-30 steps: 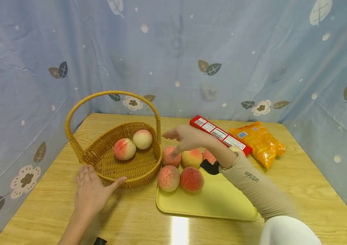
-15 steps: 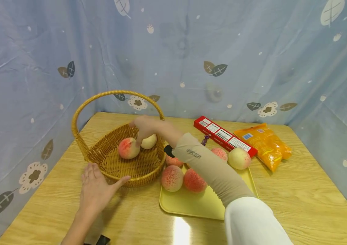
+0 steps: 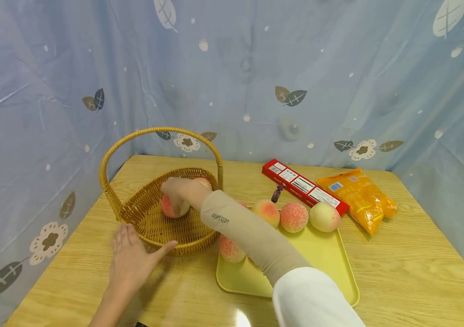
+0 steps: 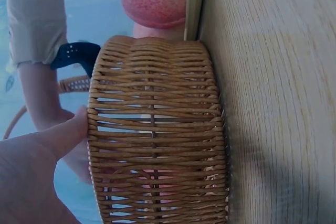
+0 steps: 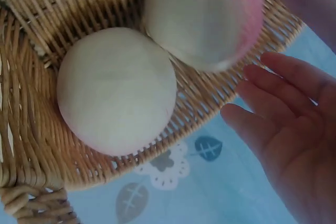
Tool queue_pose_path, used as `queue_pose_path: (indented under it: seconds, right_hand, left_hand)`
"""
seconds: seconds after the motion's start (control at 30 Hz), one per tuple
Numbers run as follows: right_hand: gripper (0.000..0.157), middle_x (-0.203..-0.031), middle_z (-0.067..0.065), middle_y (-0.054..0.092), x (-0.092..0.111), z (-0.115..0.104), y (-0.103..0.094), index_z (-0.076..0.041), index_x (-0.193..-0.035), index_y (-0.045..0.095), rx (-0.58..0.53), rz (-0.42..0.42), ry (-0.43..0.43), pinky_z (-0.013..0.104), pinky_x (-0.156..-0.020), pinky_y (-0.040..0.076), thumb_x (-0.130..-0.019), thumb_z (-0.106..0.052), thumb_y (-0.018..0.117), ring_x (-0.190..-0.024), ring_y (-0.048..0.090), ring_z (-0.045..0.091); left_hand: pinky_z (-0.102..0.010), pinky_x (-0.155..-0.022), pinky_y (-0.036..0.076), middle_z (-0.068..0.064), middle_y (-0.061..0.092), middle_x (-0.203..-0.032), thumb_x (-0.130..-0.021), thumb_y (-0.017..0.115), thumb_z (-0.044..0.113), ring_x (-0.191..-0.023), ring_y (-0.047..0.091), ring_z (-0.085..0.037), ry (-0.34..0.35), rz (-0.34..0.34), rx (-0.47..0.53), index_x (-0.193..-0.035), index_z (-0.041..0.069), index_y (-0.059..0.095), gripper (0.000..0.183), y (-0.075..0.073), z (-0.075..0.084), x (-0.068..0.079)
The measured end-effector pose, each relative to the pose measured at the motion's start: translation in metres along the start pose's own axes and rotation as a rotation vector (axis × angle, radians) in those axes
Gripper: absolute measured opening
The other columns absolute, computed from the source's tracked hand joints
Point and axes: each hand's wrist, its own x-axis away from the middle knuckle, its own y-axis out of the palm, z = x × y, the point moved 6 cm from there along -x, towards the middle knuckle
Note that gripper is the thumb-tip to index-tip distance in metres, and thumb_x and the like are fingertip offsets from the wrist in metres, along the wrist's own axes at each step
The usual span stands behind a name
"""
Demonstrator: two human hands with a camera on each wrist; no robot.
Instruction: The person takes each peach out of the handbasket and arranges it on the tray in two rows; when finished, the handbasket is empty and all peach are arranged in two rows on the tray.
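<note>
In the head view a wicker basket [image 3: 199,247] with a tall arched handle stands at left-centre. My left hand [image 3: 131,261] rests against its near rim, fingers straight and thumb spread along the edge. The left wrist view shows that thumb touching the woven wall. My right hand [image 3: 176,190] reaches into the basket over a red-and-cream peach [image 3: 170,209]. In the right wrist view its fingers [image 5: 268,95] are extended beside this peach, with the thumb at the upper right. A second, paler peach [image 5: 115,93] lies against it in the basket.
A yellow tray [image 3: 326,254] right of the basket bears several peaches [image 3: 294,217], some hidden by the right sleeve. Behind it lie a purple-wrapped candy [image 3: 276,194], a long red box [image 3: 303,186] and an orange bag [image 3: 358,195]. A patterned blue curtain [image 3: 232,81] encloses the table.
My right hand has moved left from over the tray into the basket and down onto the red-and-cream peach. My left hand has stayed at the rim. The view has shifted slightly.
</note>
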Motion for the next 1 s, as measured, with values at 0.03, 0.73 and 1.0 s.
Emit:
queue_pose_path:
  seconds: [0.03, 0.73, 1.0]
  right_hand:
    - [0.063, -0.135, -0.001, 0.052, -0.001, -0.002, 0.003, -0.015, -0.139, 0.049, 0.023, -0.013, -0.001, 0.023, -0.095, 0.045, -0.083, -0.021, 0.076, -0.123, 0.048, 0.014]
    - [0.075, -0.144, 0.002, 0.045, -0.006, -0.003, 0.017, -0.016, -0.147, 0.041, 0.119, 0.008, 0.017, 0.021, -0.087, 0.047, -0.082, -0.006, 0.075, -0.126, 0.046, 0.015]
    - [0.042, -0.11, -0.001, 0.057, -0.003, -0.001, 0.011, -0.014, -0.112, 0.062, 0.18, 0.06, -0.026, 0.021, -0.071, 0.046, -0.074, -0.011, 0.08, -0.093, 0.053, 0.011]
  left_hand:
    - [-0.063, -0.113, -0.001, -0.045, -0.006, -0.148, -0.082, 0.054, 0.074, -0.139, -0.005, -0.056, -0.002, 0.0, 0.005, -0.141, -0.026, -0.002, 0.129, 0.0, 0.0, 0.0]
    - [-0.062, -0.114, 0.0, -0.045, -0.004, -0.149, -0.082, 0.055, 0.074, -0.141, -0.004, -0.054, 0.021, 0.031, 0.005, -0.141, -0.026, 0.001, 0.128, 0.0, -0.001, 0.002]
    - [-0.062, -0.114, 0.001, -0.045, -0.003, -0.148, -0.082, 0.056, 0.073, -0.141, -0.003, -0.054, 0.017, 0.031, 0.009, -0.141, -0.026, 0.001, 0.128, 0.0, -0.002, 0.002]
